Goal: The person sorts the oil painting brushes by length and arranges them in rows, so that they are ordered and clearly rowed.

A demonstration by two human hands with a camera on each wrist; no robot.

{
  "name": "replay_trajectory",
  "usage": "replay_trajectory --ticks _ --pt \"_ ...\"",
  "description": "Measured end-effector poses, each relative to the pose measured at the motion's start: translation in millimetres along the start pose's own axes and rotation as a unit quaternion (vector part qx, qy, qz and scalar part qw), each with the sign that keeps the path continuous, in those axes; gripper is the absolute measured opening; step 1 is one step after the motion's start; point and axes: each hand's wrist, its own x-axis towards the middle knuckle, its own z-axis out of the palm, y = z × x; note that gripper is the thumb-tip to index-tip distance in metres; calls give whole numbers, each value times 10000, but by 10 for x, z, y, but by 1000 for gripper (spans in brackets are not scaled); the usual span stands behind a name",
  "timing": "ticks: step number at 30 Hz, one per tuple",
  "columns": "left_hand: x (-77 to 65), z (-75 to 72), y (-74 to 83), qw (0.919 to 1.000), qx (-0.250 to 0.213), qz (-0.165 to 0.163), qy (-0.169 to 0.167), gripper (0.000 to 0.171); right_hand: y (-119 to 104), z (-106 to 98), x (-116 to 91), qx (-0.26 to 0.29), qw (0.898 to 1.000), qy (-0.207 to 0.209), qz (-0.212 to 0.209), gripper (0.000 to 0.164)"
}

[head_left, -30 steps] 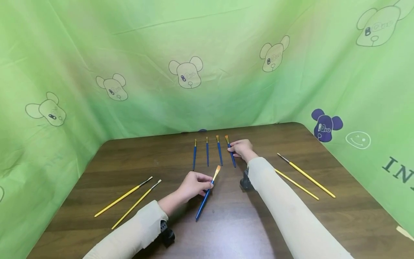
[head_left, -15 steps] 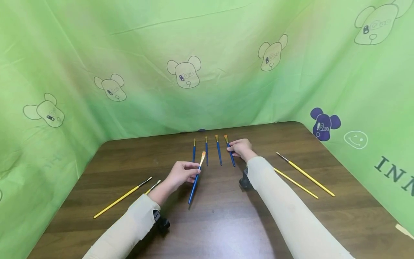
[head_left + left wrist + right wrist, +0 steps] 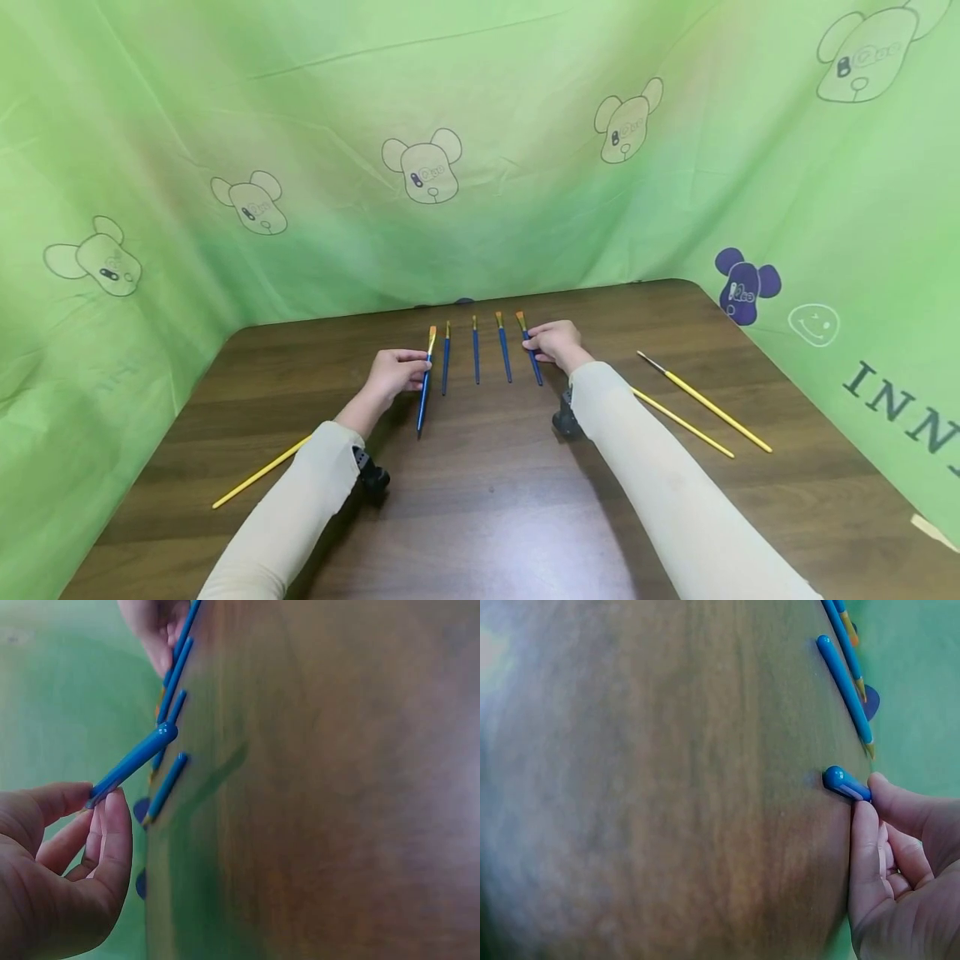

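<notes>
Clock: head view, 12 pointing away from the person.
Table (image 3: 491,533): brown wood, runs from the near edge of view up to the curtain.
Sleeves: pale, left (image 3: 281,521) and right (image 3: 675,483), both reaching in from 6 (dark wrist camera (image 3: 372,477) strapped on the left, a similar one on the right).
Left yellow brush (image 3: 258,473): at 8 from the left hand (image 3: 390,372), axis 8 to 2, far end hidden by the sleeve.
Right yellow pair: inner brush (image 3: 686,425) and outer brush (image 3: 720,412), at 4 from the right hand (image 3: 557,342), axes 4 to 10; inner one's far end covered by the sleeve.
Left grip: thumb and fingers pinching a blue brush (image 3: 425,387), bristles at 12, handle end at 6. Looks raised in the left wrist view; table contact, can't tell.
Key relation: pinched brush sits at 9 from the slim brush (image 3: 446,358) at the row's left end, near it, gap narrow, long axes almost parallel. Left hand is the nearer one; right is across the row.
Row: slim brush, then second (image 3: 476,354) and third (image 3: 505,350), bristles near 12.
Right grip: pinching the end brush (image 3: 536,367), the row's 3 side, bristles leaning to 11.
Curtain (image 3: 337,267): green, bear prints, behind everything at 12.
</notes>
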Motion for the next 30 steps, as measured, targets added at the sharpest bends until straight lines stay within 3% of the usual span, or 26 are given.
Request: replay_trajectory --ticks 9,15,30 --pt "278 -53 55 9993 -224 -251 181 31 -27 -4 -9 -38 10000 16 41 35" --pt "400 -67 53 9993 -86 -278 243 30 -23 -16 -23 -26 10000 -19 38 35" --pt "561 5 -44 9953 405 -241 841 25 -10 -13 -16 2 10000 -52 34 35"
